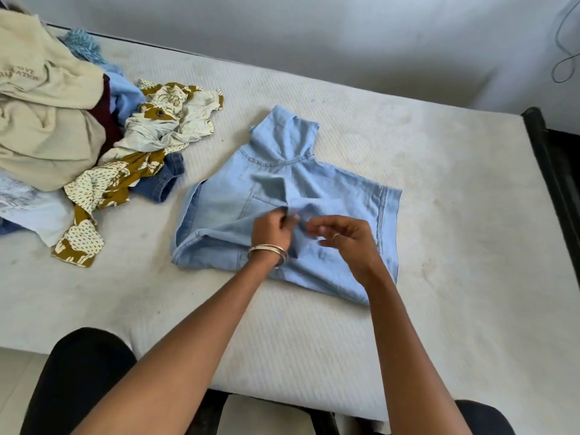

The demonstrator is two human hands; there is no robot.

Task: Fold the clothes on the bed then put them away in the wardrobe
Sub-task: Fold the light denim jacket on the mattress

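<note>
**Inspector:** Report the hands.

**Observer:** Both forearms reach forward over the near edge of the mattress [314, 356]; the left hand [270, 229], bangles at the wrist, has its fingers curled and pinching a raised fold of the light blue denim garment [345, 189] near its middle; the right hand [346, 238], a ring on one finger, sits just beside it with fingers loosely bent above the cloth; whether its fingertips pinch the fabric I cannot tell, as they are blurred.

**Inspector:** Position of the garment?

**Observer:** Spread on the mattress at centre, collar end pointing to the far wall, lower edge nearest the person; partly rumpled, the left side rolled under.

**Inspector:** Surroundings?

**Observer:** A pile of unfolded clothes [94, 136] at the far left of the mattress, apart from the denim; within it a beige top with lettering [40, 98], a mustard and cream printed cloth [103, 189] and a dark blue denim piece [163, 180]; a black bed frame [552, 171] along the right edge; a cable [565, 58] hanging on the wall at upper right; the person's dark-clad knees at the bottom corners.
</note>
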